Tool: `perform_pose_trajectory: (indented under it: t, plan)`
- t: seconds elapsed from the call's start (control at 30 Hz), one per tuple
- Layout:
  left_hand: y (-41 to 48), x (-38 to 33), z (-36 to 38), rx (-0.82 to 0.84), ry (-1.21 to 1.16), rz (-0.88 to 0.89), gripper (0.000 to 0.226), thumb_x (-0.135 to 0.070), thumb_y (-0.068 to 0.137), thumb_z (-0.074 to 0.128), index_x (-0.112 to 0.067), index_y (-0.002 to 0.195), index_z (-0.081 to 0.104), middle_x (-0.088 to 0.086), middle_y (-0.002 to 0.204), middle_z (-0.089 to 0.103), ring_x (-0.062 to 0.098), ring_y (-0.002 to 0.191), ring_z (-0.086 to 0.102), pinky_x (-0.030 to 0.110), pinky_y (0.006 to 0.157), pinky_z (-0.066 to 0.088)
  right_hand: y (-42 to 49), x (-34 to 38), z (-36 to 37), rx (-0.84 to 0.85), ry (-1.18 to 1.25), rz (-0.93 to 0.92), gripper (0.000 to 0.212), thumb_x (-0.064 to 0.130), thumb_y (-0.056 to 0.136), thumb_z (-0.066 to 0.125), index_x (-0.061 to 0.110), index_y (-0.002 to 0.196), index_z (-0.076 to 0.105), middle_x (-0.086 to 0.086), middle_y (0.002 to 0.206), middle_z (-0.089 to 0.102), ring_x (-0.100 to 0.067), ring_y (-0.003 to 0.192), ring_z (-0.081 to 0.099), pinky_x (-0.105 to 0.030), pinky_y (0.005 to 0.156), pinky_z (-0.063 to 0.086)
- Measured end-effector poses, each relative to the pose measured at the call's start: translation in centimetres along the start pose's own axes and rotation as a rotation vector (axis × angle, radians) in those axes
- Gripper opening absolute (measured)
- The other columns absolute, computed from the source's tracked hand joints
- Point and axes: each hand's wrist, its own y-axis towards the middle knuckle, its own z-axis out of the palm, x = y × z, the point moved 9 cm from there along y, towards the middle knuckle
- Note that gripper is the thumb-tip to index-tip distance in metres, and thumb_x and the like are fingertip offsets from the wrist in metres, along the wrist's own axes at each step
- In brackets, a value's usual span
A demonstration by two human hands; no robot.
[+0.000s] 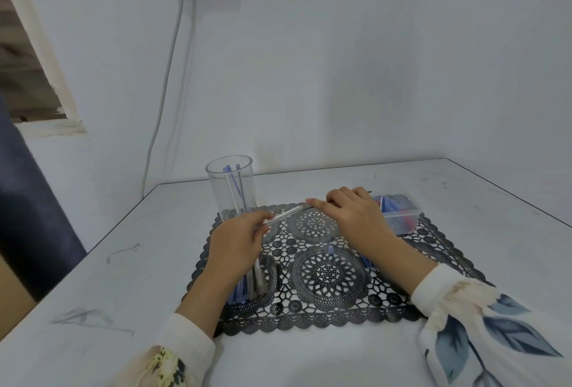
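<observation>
Above the mat (325, 320), the left hand (238, 242) is pinching a clear barrel (286, 213) while the right hand (353, 215) is pinching a refill (308, 207) into it, probably needing a straight push next.

The pen (286, 213) is clear, the mat (328, 277) dark grey with lacy rosettes, the sleeve (495, 324) cream with blue leaves.

Left hand (238, 241) and right hand (349, 213) reach inward, fingers curled in pinches.
</observation>
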Motion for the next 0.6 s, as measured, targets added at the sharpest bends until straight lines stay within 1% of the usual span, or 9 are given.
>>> perform_pose_trajectory:
  t: [0.1, 0.2, 0.3, 0.4, 0.5, 0.6]
  plan:
    - [-0.04, 0.06, 0.04, 0.004, -0.008, -0.004, 0.024, -0.022, 0.090, 0.060, -0.028, 0.112, 0.067, -0.008, 0.104, 0.070, 0.016, 0.093, 0.064, 0.031, 0.078, 0.050, -0.18, -0.70, 0.46, 0.059, -0.035, 0.060, 0.065, -0.011, 0.056, 0.074, 0.020, 0.112, 0.068, -0.005, 0.080, 0.064, -0.023, 0.069, 0.060, -0.036, 0.064, 0.045]
    - [-0.04, 0.24, 0.14, 0.008, -0.039, -0.015, 0.023, -0.021, 0.089, 0.061, -0.029, 0.110, 0.068, -0.008, 0.104, 0.070, 0.015, 0.093, 0.064, 0.030, 0.079, 0.050, -0.28, -1.00, 0.68, 0.091, -0.062, 0.078, 0.072, -0.010, 0.047, 0.080, 0.021, 0.111, 0.068, -0.003, 0.081, 0.065, -0.022, 0.071, 0.060, -0.036, 0.065, 0.045]
    - [-0.02, 0.32, 0.24, 0.011, -0.072, -0.018, 0.023, -0.020, 0.088, 0.062, -0.029, 0.109, 0.068, -0.008, 0.103, 0.070, 0.014, 0.092, 0.065, 0.029, 0.079, 0.050, -0.29, -0.88, 0.59, 0.055, -0.070, 0.065, 0.069, -0.010, 0.050, 0.077, 0.022, 0.111, 0.068, -0.003, 0.080, 0.065, -0.022, 0.070, 0.060, -0.036, 0.065, 0.044]
    - [0.00, 0.37, 0.28, 0.012, -0.075, -0.021, 0.023, -0.020, 0.088, 0.063, -0.030, 0.108, 0.069, -0.009, 0.101, 0.071, 0.014, 0.091, 0.065, 0.027, 0.077, 0.048, -0.34, -0.56, 0.40, 0.002, -0.065, 0.036, 0.059, -0.009, 0.062, 0.065, 0.023, 0.111, 0.067, -0.003, 0.080, 0.065, -0.022, 0.070, 0.060, -0.037, 0.066, 0.044]
    - [-0.04, 0.21, 0.30, 0.018, -0.082, -0.007, 0.024, -0.018, 0.088, 0.062, -0.030, 0.107, 0.069, -0.009, 0.103, 0.070, 0.013, 0.092, 0.065, 0.029, 0.079, 0.050, -0.34, -0.29, 0.35, -0.026, -0.057, 0.015, 0.057, -0.009, 0.063, 0.062, 0.022, 0.110, 0.068, -0.004, 0.080, 0.065, -0.023, 0.069, 0.060, -0.037, 0.067, 0.044]
    - [-0.08, 0.04, 0.26, 0.020, -0.091, -0.004, 0.024, -0.017, 0.088, 0.062, -0.030, 0.106, 0.069, -0.009, 0.103, 0.070, 0.014, 0.092, 0.065, 0.029, 0.079, 0.049, -0.31, -0.12, 0.24, -0.055, -0.060, 0.012, 0.052, -0.006, 0.071, 0.049, 0.023, 0.108, 0.069, -0.002, 0.079, 0.065, -0.021, 0.068, 0.060, -0.036, 0.066, 0.044]
